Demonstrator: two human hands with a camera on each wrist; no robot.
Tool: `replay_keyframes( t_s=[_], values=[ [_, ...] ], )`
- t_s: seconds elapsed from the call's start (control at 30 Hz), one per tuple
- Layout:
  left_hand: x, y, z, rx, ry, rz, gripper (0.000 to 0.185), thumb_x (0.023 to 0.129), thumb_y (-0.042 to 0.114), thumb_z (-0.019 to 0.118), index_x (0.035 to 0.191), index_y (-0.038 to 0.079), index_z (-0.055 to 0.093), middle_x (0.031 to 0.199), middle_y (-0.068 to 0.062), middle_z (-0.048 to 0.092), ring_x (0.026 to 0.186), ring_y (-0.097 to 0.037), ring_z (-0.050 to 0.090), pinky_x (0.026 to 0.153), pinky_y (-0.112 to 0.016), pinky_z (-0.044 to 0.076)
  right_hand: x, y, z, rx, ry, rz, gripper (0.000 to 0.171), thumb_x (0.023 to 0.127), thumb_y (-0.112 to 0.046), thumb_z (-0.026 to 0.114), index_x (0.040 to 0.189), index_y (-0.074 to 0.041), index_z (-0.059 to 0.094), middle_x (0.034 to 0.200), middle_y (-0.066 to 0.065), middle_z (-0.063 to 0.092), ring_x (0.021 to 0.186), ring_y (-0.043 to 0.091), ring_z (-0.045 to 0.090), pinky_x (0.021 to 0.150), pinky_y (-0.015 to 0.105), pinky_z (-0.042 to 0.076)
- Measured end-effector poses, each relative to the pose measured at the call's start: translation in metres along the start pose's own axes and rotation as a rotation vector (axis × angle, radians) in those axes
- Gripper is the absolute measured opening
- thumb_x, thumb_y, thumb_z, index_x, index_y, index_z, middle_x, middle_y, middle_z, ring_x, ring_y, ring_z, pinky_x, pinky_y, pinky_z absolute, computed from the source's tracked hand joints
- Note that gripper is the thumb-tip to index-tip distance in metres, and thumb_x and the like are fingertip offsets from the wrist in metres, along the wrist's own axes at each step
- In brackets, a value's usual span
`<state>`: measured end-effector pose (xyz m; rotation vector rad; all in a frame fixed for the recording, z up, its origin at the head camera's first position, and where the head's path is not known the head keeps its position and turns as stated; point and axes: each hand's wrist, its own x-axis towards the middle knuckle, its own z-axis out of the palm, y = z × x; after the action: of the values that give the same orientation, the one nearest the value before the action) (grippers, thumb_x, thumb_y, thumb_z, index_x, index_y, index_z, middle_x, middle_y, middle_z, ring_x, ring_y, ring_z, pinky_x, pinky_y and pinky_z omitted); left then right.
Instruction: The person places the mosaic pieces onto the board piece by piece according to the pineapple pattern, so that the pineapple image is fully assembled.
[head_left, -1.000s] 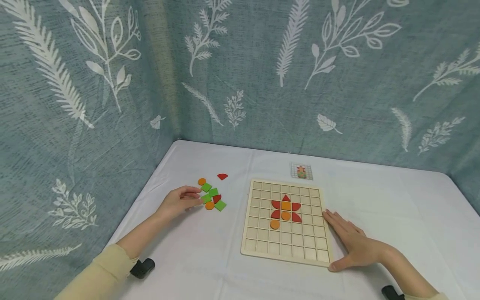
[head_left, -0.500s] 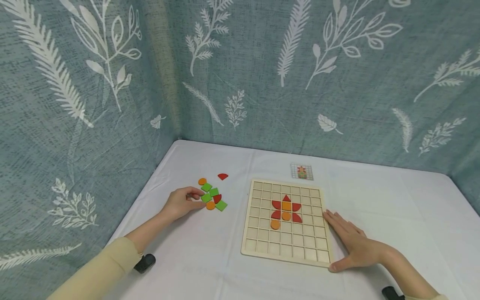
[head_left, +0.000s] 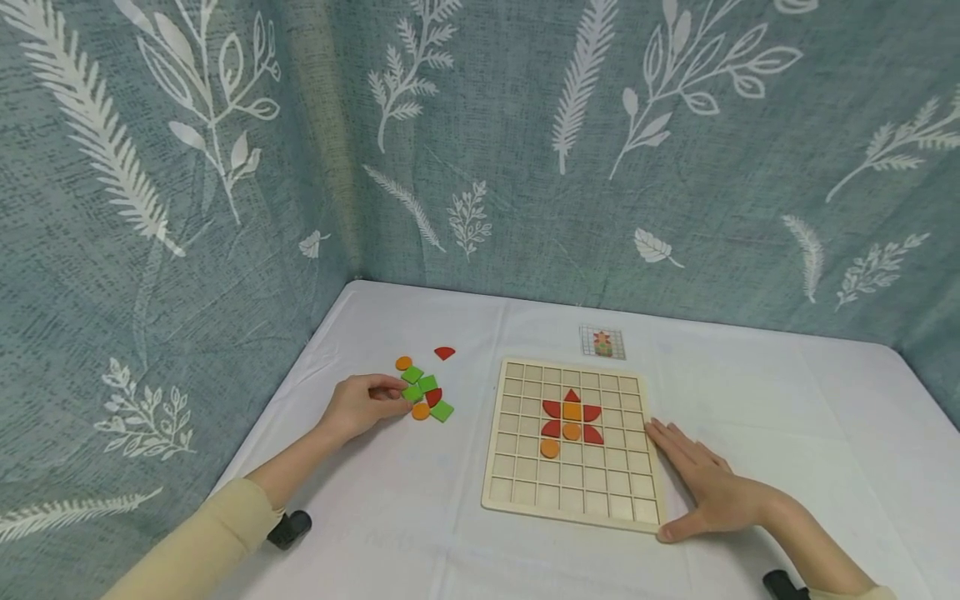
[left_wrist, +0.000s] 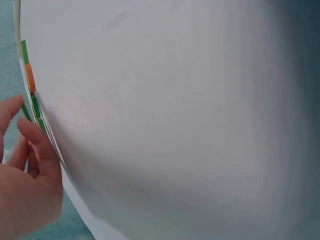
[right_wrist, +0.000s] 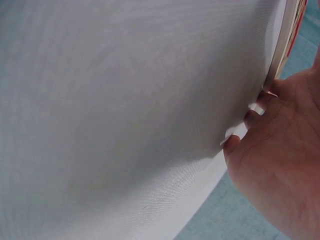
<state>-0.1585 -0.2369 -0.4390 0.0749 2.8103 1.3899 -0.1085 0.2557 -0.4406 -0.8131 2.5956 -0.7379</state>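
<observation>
1. The left hand [head_left: 362, 402] curls its fingertips onto a green square piece [head_left: 412, 393] at the near edge of a loose cluster of pieces [head_left: 423, 392] on the worktop [head_left: 750, 400], left of the wooden grid board [head_left: 573, 442]. It looks like a pinch on that piece.
2. The right hand [head_left: 705, 487] lies flat, fingers straight, against the board's right edge, holding nothing.
3. On the board a partial red and orange flower [head_left: 572, 419] sits in the middle cells; a small pattern card [head_left: 602, 342] lies just beyond it.
4. Risk: the green piece touches its neighbours, so dragging it could scatter the cluster.
5. Risk: a loose pinch could drop the piece onto the flower and knock set pieces out of their cells.
6. Risk: if the flat hand pushes, the board may slide.
</observation>
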Motion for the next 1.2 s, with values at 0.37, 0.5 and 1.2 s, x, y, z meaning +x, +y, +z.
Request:
replay_keyframes(
  t_s=[0.37, 0.5, 1.2],
  values=[
    [0.0, 0.031, 0.029, -0.304, -0.098, -0.028, 0.035, 0.082, 0.017, 0.079, 0.112, 0.0, 0.071, 0.091, -0.004, 0.07, 0.081, -0.016, 0.065, 0.063, -0.027, 0.052, -0.001, 0.0, 0.0, -0.001, -0.002, 0.017, 0.127, 0.067, -0.051, 0.084, 0.157, -0.011, 0.003, 0.161, 0.02, 0.006, 0.142, 0.051, 0.004, 0.104, 0.072, 0.01],
    [0.004, 0.043, 0.044, -0.323, -0.113, -0.01, 0.034, 0.081, 0.02, 0.08, 0.11, 0.004, 0.073, 0.09, -0.001, 0.07, 0.08, -0.014, 0.065, 0.065, -0.027, 0.051, -0.001, 0.0, 0.0, -0.005, -0.008, 0.025, 0.127, 0.068, -0.051, 0.084, 0.157, -0.011, 0.003, 0.161, 0.02, 0.006, 0.142, 0.05, 0.005, 0.104, 0.072, 0.011],
    [0.011, 0.109, 0.122, -0.097, -0.378, 0.328, 0.021, 0.081, 0.023, 0.081, 0.099, 0.014, 0.076, 0.085, 0.01, 0.069, 0.076, -0.007, 0.058, 0.068, -0.023, 0.048, 0.0, 0.0, 0.0, -0.015, -0.015, 0.019, 0.127, 0.069, -0.055, 0.082, 0.157, -0.01, 0.002, 0.161, 0.019, 0.004, 0.143, 0.049, 0.005, 0.104, 0.072, 0.012]
  ],
)
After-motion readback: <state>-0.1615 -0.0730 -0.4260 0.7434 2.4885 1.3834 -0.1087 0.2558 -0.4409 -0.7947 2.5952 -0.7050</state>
